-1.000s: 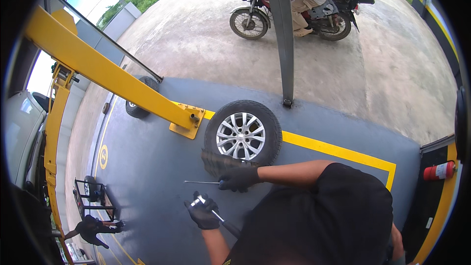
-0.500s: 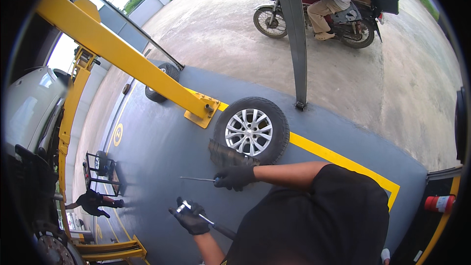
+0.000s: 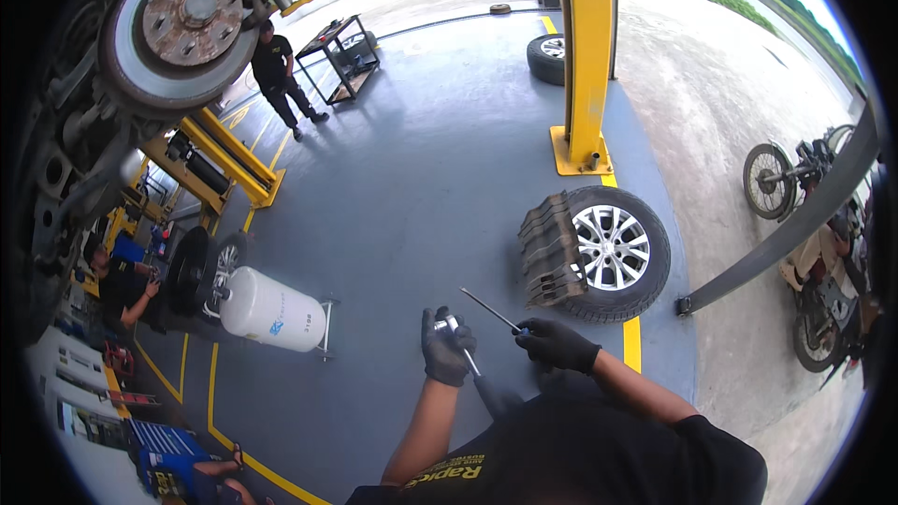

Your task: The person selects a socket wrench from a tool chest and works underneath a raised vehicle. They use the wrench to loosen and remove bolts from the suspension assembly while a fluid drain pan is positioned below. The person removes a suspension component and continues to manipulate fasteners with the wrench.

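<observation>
Both gloved hands sit lower centre of the frame. Left hand [image 3: 445, 348] has its fingers clamped around a chrome ratchet wrench [image 3: 458, 344], handle running down-right. Right hand [image 3: 556, 344], just beside it, has fingers pinched together on the near end of a thin metal rod [image 3: 488, 309] that points up-left. Right of centre, a car wheel with silver alloy rim [image 3: 613, 251] stands on the grey floor [image 3: 421, 187], black rubber pads [image 3: 552, 251] stacked against it. Yellow lift post [image 3: 587, 56] upper centre. White tank [image 3: 271, 310] at left. Brake disc [image 3: 182, 23] upper left.
</observation>
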{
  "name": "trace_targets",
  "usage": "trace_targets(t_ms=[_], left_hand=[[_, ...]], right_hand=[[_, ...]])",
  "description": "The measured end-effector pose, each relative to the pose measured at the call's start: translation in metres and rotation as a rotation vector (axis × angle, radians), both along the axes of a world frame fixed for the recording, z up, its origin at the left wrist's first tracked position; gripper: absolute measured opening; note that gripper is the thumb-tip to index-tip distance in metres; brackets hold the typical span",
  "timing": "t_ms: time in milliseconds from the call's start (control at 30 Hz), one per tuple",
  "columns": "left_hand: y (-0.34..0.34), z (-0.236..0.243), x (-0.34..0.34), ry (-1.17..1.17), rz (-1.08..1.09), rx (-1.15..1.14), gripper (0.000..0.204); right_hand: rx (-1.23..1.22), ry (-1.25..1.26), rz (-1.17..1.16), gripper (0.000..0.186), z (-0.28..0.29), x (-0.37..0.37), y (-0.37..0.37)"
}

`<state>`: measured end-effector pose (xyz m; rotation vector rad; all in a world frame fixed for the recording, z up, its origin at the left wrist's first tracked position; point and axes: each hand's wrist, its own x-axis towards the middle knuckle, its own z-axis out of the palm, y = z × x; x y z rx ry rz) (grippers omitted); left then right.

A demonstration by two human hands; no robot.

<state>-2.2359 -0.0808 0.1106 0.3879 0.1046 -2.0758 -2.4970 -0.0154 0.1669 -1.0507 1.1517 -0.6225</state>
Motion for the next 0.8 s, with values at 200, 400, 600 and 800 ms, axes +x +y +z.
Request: trace_targets(t_ms=[200,400,600,800], left_hand=[[0.046,-0.008,0.039,-0.253,0.321,0.23,0.033],[0.087,-0.008,0.071,-0.255,0.726,0.301,0.027],[0.154,-0.028,0.071,-0.298,0.901,0.374,0.022],[0.219,-0.044,0.133,-0.25,1.214,0.393,0.024]], right_hand=[[0.041,0.097,0.226,0.043,0.017,0.022,-0.004],[-0.113,0.458,0.528,0.035,0.025,0.004,-0.096],[-0.228,0.409,0.69,0.037,0.019,0.053,-0.133],[-0.231,0.374,0.953,0.039,0.015,0.189,-0.083]])
